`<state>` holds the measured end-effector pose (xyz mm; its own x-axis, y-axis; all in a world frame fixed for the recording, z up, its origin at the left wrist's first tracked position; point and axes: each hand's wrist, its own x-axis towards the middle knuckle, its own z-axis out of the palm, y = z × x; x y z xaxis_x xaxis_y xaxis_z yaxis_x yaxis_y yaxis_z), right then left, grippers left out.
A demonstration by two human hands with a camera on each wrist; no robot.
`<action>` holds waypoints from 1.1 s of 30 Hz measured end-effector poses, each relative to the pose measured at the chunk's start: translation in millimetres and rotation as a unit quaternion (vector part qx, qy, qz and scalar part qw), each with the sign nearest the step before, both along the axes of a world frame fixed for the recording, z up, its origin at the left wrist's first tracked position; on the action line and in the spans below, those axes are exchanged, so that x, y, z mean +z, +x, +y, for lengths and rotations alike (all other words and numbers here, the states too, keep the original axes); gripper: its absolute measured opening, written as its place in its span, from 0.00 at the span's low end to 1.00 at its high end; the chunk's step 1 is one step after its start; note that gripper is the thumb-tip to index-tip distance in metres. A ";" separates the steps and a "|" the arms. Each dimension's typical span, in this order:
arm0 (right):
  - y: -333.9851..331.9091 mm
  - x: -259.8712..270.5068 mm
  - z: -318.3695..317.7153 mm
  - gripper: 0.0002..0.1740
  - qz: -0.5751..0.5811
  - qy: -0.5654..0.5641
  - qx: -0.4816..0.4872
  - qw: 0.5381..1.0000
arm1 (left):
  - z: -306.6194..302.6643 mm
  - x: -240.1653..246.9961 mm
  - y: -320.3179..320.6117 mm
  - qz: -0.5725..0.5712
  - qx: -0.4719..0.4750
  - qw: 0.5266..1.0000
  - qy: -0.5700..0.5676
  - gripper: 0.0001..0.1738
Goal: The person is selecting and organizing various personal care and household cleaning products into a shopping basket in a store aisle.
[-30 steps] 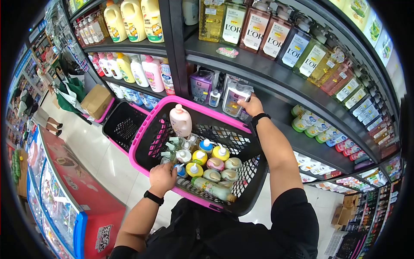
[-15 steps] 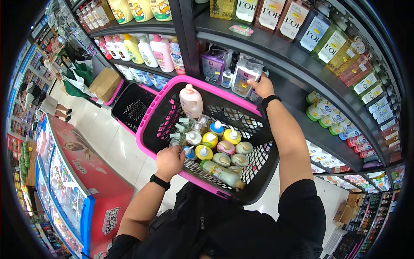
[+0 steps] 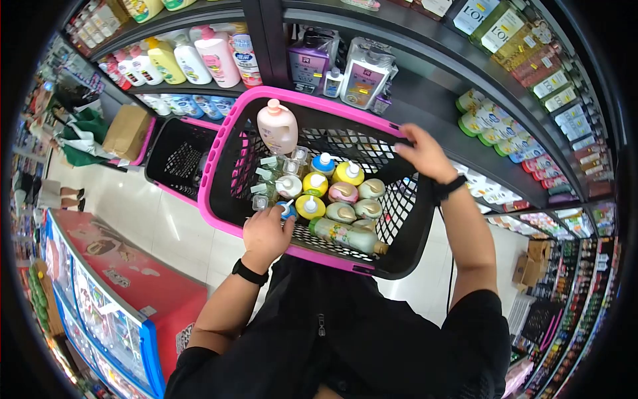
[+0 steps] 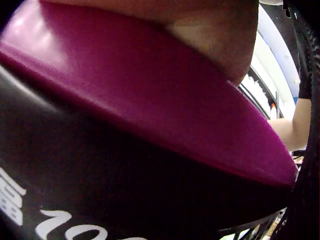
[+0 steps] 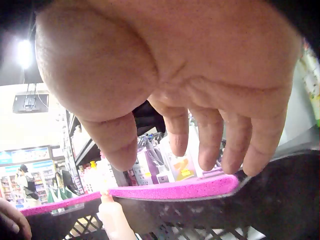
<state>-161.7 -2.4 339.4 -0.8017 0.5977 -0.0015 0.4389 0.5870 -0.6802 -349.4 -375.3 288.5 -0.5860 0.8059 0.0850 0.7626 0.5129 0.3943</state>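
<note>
Right hand [image 3: 425, 156] withdrawn from the far shelf [image 3: 432, 100] to beside the far-right rim of the near basket [image 3: 207, 183], fingers apart; left hand [image 3: 264, 236] grips its near rim; left-wrist view alone shows white lettering [image 4: 55, 214]

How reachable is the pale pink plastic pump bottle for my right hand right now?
Probably yes: your right hand looks empty, and nothing covers the pale pink plastic pump bottle in the open black, pink-rimmed plastic basket.

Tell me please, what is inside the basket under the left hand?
The basket holds a pale pink pump bottle, yellow- and blue-topped pump bottles, a bottle lying on its side, and others. Whatever lies beneath them is covered and cannot be seen.
</note>
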 end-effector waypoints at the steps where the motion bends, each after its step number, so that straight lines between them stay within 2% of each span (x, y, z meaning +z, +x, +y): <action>1: 19.1 -2.6 -16.0 0.27 -0.007 0.014 -0.014 1.000 | -1.4 2.2 -0.4 -0.010 -0.015 1.000 0.000 0.15; 2: 37.0 -4.2 -33.9 0.25 -0.017 0.030 -0.027 0.999 | -3.7 5.2 -2.7 -0.019 -0.038 0.999 -0.007 0.16; 4: 65.0 1.0 -76.0 0.20 0.046 0.026 -0.092 0.994 | -7.0 11.9 -4.7 -0.043 -0.077 0.996 -0.017 0.18; 6: 97.1 -18.1 -110.4 0.18 0.086 -0.039 -0.199 0.976 | -12.6 16.7 -11.8 -0.080 -0.133 0.988 -0.026 0.21; 8: 117.9 -19.7 -145.3 0.17 0.056 0.001 -0.213 0.975 | -17.6 15.4 -18.3 -0.103 -0.182 0.978 -0.002 0.22; 11: 119.7 -17.6 -210.6 0.16 0.000 0.072 -0.159 0.985 | -24.6 15.7 -28.8 -0.143 -0.242 0.959 0.025 0.23; 14: 109.6 -28.4 -241.0 0.16 -0.037 0.134 -0.094 0.986 | -27.3 15.5 -32.5 -0.137 -0.276 0.951 0.040 0.23; 15: 105.0 -31.3 -248.3 0.14 -0.043 0.172 -0.088 0.980 | -28.6 13.0 -33.2 -0.138 -0.288 0.947 0.045 0.22; 25: 103.8 -47.1 -255.3 0.08 -0.024 0.221 -0.155 0.963 | -26.2 20.0 -44.4 -0.163 -0.367 0.915 -0.029 0.24; 29: 104.4 -46.4 -256.1 0.04 -0.012 0.244 -0.165 0.956 | -26.2 18.1 -43.7 -0.154 -0.375 0.914 0.007 0.25; 33: 100.9 -45.5 -250.9 0.03 0.006 0.255 -0.160 0.953 | -18.5 32.1 -57.0 -0.227 -0.399 0.886 -0.064 0.28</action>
<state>-60.8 -253.3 293.9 -0.5763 0.7322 0.3630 0.6454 0.6803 -0.3475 -406.4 -393.8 320.6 0.2234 0.9653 -0.1351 0.6802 -0.0551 0.7309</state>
